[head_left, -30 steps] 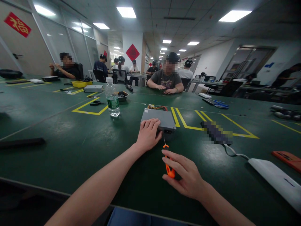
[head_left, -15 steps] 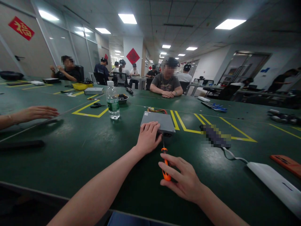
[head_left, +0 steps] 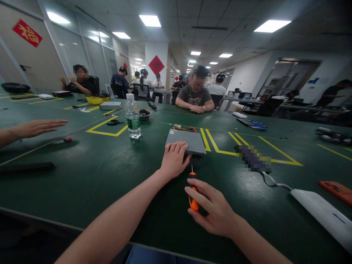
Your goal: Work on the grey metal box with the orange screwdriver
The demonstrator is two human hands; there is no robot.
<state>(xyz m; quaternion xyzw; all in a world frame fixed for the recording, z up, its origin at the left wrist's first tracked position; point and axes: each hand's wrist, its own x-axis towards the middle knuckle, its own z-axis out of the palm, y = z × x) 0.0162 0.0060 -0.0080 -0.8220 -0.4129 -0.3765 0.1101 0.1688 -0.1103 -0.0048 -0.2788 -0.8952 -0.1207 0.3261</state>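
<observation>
A grey metal power supply unit (head_left: pixel 189 142) lies on the green table, a bundle of coloured wires (head_left: pixel 184 128) coming out at its far side. My left hand (head_left: pixel 175 159) grips its near left part, fingers over the top and thumb at the near face. My right hand (head_left: pixel 210 205) has its fingertips and thumb loosely around the handle of an orange and black screwdriver (head_left: pixel 194 203). The shaft points away from me, its tip at the near face of the unit, close to my left thumb. What the tip touches is too small to make out.
A water bottle (head_left: pixel 133 121) stands left of the unit, a metal bowl (head_left: pixel 144 114) behind it. On the right lie a blurred dark object (head_left: pixel 251 157), a white device (head_left: pixel 321 212) with a cable and an orange phone (head_left: pixel 337 192). Another person's hand (head_left: pixel 41 128) is at the left.
My left hand still grips the unit. My right fingers have shifted slightly on the screwdriver handle, which has turned a little. At the left, a small red item now shows near the other person's hand.
</observation>
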